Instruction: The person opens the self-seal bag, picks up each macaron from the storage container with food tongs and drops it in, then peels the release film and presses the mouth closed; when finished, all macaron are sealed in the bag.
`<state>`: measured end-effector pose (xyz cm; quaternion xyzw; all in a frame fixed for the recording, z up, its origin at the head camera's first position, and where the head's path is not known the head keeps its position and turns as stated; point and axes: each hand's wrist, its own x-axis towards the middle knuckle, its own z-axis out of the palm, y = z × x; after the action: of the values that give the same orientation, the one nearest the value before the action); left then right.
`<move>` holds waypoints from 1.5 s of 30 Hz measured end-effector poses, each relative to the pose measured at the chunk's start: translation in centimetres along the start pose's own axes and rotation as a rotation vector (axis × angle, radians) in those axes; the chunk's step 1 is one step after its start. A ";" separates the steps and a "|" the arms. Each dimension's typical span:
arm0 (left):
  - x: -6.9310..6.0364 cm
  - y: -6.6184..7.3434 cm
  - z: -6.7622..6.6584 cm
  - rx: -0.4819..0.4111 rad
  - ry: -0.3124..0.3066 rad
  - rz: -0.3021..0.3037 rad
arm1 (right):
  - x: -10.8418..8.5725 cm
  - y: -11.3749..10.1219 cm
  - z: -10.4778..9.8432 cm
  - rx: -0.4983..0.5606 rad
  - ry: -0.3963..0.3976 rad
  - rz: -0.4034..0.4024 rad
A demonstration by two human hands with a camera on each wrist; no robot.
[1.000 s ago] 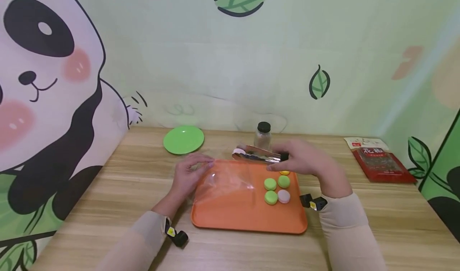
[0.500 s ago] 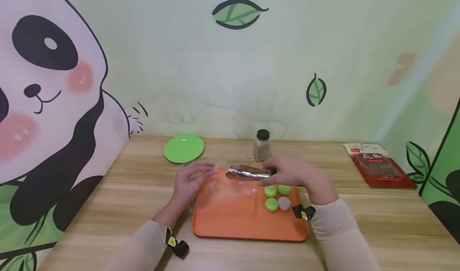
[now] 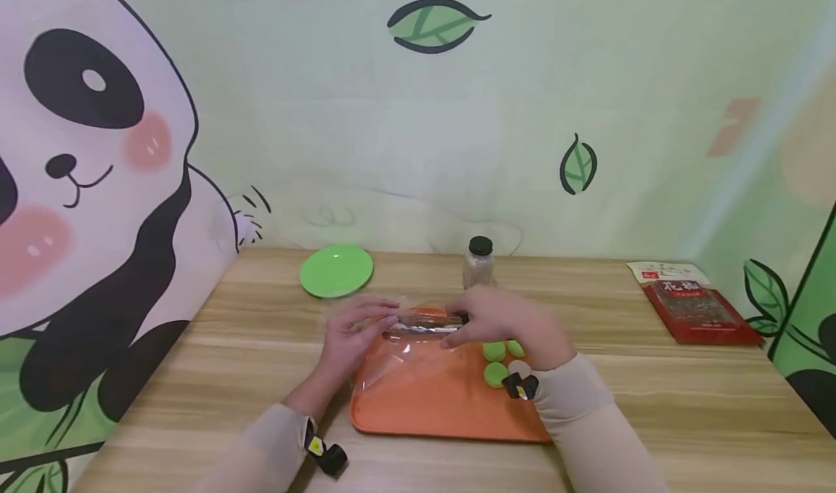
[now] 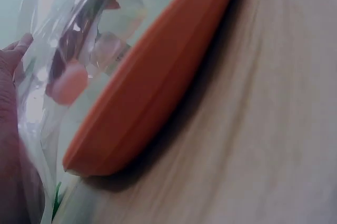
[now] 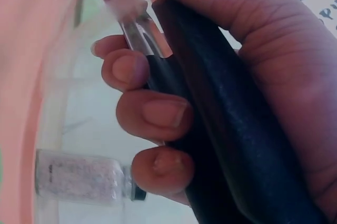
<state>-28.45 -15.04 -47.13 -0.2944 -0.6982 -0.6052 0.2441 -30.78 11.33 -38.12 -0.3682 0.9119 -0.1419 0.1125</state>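
Note:
My left hand (image 3: pixel 353 333) pinches the edge of a clear plastic bag (image 3: pixel 385 366) above the left part of an orange tray (image 3: pixel 451 413). My right hand (image 3: pixel 503 319) grips metal tongs (image 3: pixel 427 328) by their black handles (image 5: pixel 221 113). The tongs point left, their tips within the bag. In the left wrist view a pinkish round piece (image 4: pixel 70 83) sits at the tong tips, behind the clear film (image 4: pixel 34 103). Green macarons (image 3: pixel 495 375) and a pale pink one (image 3: pixel 519 368) lie on the tray's right side, partly covered by the right hand and wrist.
A green plate (image 3: pixel 336 271) lies at the back left. Behind the tray stands a jar with a black lid (image 3: pixel 480 261), close beyond my right hand. A red packet (image 3: pixel 699 311) lies at the far right, by the wall.
My right hand has moved left and down with the tongs, whose tips have gone from above the tray into the bag. My left hand has stayed nearly still on the bag.

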 end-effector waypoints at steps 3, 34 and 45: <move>-0.2 0.2 0.1 -0.005 -0.011 0.014 | 0.4 -0.3 0.4 -0.025 -0.009 -0.005; 1.6 2.7 -0.4 0.219 -0.097 0.096 | 2.2 -1.3 2.5 -0.097 0.106 -0.132; 1.7 1.3 0.1 0.146 -0.108 0.141 | 3.3 -2.1 4.0 -0.128 0.182 -0.203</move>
<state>-28.70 -14.63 -45.06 -0.3565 -0.7300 -0.5175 0.2689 -30.48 6.84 -41.45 -0.4507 0.8836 -0.1267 -0.0092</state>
